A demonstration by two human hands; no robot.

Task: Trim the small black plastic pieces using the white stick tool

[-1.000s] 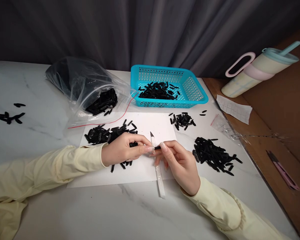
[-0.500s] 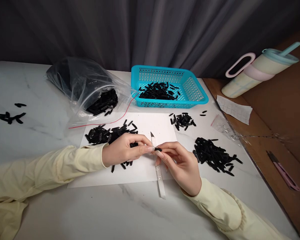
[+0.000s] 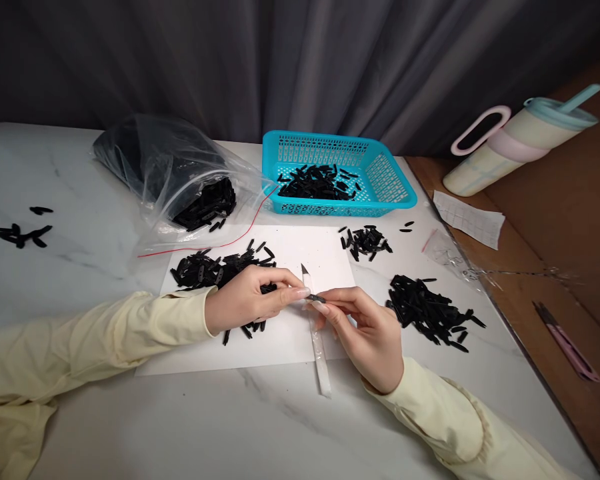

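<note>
My left hand point(image 3: 245, 301) and my right hand point(image 3: 367, 330) meet fingertip to fingertip over a white paper sheet point(image 3: 275, 343). Between them they pinch one small black plastic piece point(image 3: 316, 298). Under the hands lies a white-handled craft knife point(image 3: 316, 339), its blade pointing away from me. A heap of the same black pieces point(image 3: 215, 268) sits on the sheet just behind my left hand, partly hidden by it. Right of my right hand lies a larger heap of black pieces point(image 3: 425, 310) on the marble table.
A turquoise basket point(image 3: 386, 175) with black pieces stands at the back. A clear plastic bag point(image 3: 170, 175) of pieces lies back left. A small pile point(image 3: 365, 240), scattered pieces point(image 3: 17, 230) far left, a tumbler point(image 3: 520, 137), a paper slip point(image 3: 470, 217) and pink snips point(image 3: 567, 341) lie around.
My right hand's fingers have shifted their hold on the black piece and turned it flatter; my left fingertips stay on it. Both arms stay in place.
</note>
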